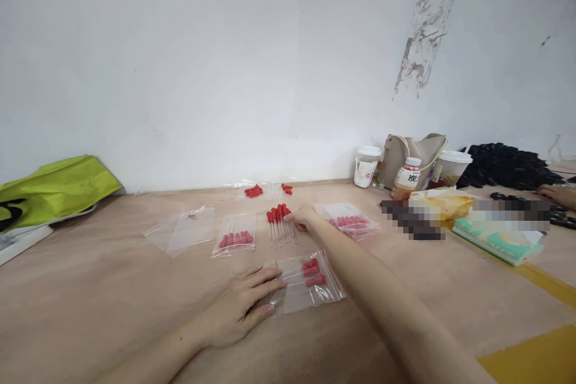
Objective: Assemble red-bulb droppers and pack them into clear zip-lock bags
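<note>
My left hand lies with fingers outstretched on the left edge of a clear zip bag. Inside that bag are 3 droppers with red rubber bulbs, pointing right. Farther off, my right hand reaches to a loose pile of glass droppers. Its thumb and finger close on a red bulb at the pile's right side; the fingertips are partly hidden. A filled bag of droppers lies left of the pile. Several filled bags are stacked to its right, beyond my right wrist.
Flat clear bags lie on the left. Loose red bulbs rest by the wall. At right stand a paper cup, a bottle, a beige bag and a tissue pack. Another person's hand shows far right.
</note>
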`<state>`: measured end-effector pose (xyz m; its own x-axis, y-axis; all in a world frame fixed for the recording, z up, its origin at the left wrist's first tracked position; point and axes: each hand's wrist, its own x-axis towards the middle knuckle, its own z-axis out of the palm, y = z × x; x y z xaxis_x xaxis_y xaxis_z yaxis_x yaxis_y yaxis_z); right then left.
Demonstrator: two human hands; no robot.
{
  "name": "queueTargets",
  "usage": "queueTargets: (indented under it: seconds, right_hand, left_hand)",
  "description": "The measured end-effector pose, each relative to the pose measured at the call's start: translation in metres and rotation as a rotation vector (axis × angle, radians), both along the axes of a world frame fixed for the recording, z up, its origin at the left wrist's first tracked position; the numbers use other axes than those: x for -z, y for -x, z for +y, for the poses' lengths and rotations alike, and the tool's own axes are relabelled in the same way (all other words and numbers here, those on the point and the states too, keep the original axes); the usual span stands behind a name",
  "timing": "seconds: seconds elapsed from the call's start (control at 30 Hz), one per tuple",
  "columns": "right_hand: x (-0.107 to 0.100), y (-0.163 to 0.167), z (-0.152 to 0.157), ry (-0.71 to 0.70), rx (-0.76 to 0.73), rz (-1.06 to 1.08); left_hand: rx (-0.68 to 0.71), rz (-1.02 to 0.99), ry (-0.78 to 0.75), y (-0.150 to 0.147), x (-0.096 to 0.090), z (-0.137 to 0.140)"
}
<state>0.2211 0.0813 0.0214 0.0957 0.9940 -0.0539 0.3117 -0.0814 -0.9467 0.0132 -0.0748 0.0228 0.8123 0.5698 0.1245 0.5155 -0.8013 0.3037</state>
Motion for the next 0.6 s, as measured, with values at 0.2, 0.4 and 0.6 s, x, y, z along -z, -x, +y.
queueTargets:
  seconds: [0.2, 0.4, 0.6]
  right_hand:
    - [0.001, 0.003, 0.007, 0.175, 0.114, -0.06]
    - [0.004, 0.0, 0.008, 0.163, 0.112, 0.012]
    - [0.007, -0.008, 0.007, 0.074, 0.086, 0.097]
  left_hand:
    - [0.003, -0.018, 0.005, -0.001, 0.0, 0.0]
    - [-0.006, 0.016, 0.005, -0.001, -0.001, 0.0]
    - [-0.005, 0.033, -0.01, -0.001, 0.0, 0.001]
